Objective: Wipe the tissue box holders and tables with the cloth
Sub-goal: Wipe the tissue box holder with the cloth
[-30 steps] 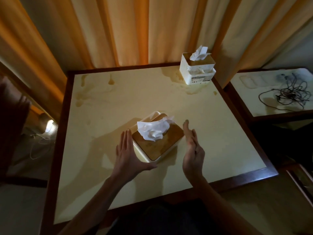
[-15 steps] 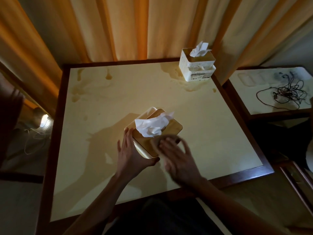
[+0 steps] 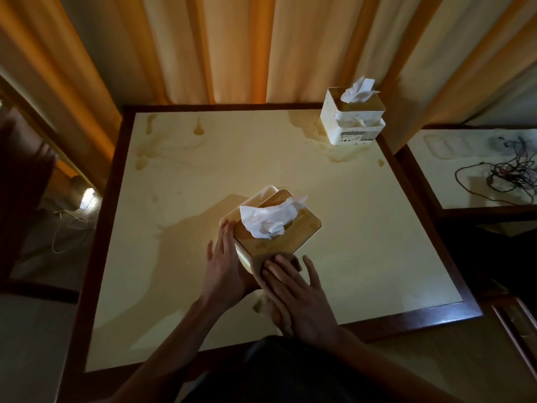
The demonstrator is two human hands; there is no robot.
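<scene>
A cream tissue box holder [image 3: 302,232] with a wooden lid and a white tissue sticking out stands near the middle of the cream table [image 3: 363,228]. My left hand [image 3: 225,264] lies flat against its left side, fingers straight. My right hand [image 3: 299,292] presses a brownish cloth [image 3: 263,267] against the holder's near side with spread, straight fingers. The cloth hangs down under my palm, mostly hidden. A second, white tissue box holder [image 3: 350,120] stands at the table's far right corner.
Brown stains mark the table along its far edge and round the white holder. A second table [image 3: 453,158] on the right carries a tangle of cables [image 3: 505,173]. Orange curtains hang behind. A dark chair [image 3: 23,184] stands at the left.
My right hand went from standing edge-on beside the holder to pressing the cloth on its near side. My left hand stayed on the left side. The view shifted slightly.
</scene>
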